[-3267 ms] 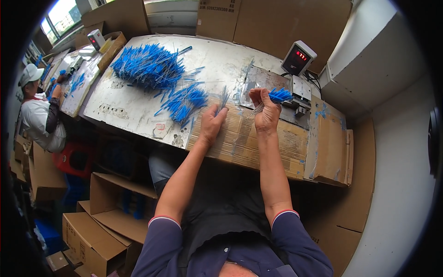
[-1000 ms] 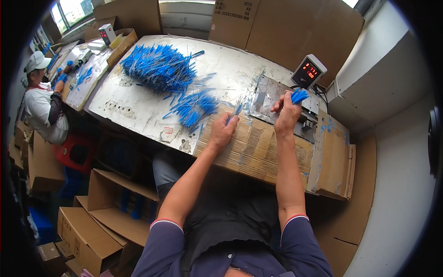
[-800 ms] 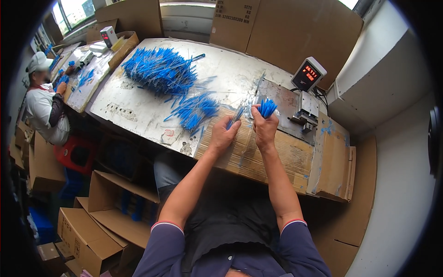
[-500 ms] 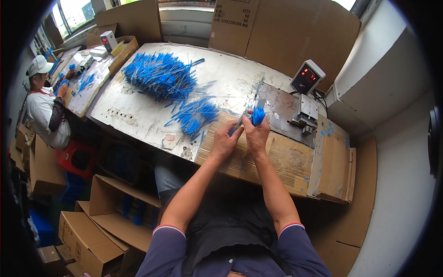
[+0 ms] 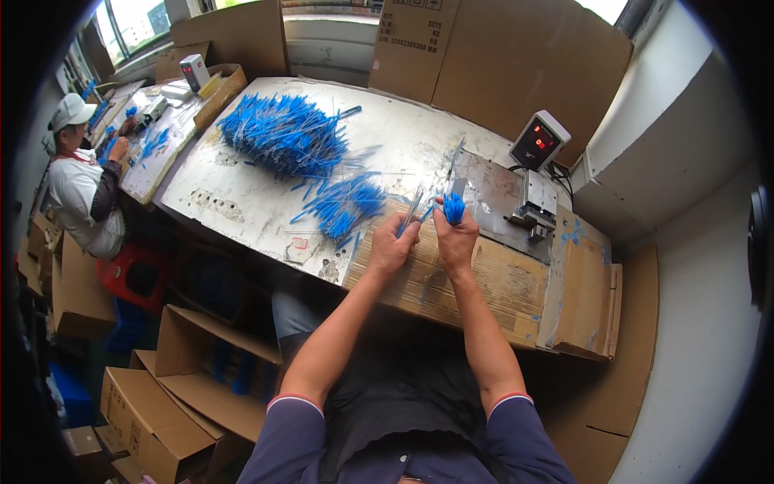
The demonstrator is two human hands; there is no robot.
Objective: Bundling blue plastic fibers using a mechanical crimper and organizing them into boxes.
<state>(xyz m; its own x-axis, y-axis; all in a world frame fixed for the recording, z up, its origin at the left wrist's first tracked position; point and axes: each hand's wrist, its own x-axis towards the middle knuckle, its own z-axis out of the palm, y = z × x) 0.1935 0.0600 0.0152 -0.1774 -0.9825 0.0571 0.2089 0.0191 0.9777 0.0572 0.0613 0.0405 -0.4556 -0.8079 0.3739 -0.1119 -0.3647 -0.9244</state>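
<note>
Over the cardboard-covered front of the bench, my left hand (image 5: 390, 248) is closed around a bundle of thin silvery rods (image 5: 414, 205), which fan upward out of the fingers. Beside it on the right, my right hand (image 5: 457, 242) grips a tight bunch of thin sticks with blue ends (image 5: 453, 210), the ends pointing up. A narrow gap separates the two hands. Left of them lies a small heap of blue-ended sticks (image 5: 347, 206). Behind that rises a much larger pile (image 5: 282, 133) of the same sticks.
A metal fixture (image 5: 535, 206) sits on a steel plate (image 5: 489, 185) at the right, with a red-digit display box (image 5: 540, 140) behind it. Tall cardboard (image 5: 516, 64) lines the back. A co-worker (image 5: 81, 181) sits at another bench, far left. Open cartons (image 5: 161, 419) stand lower left.
My hands have moved slightly apart. The silvery rods in my left hand now show fanned upward, clear of the right hand. The digits on the display box differ.
</note>
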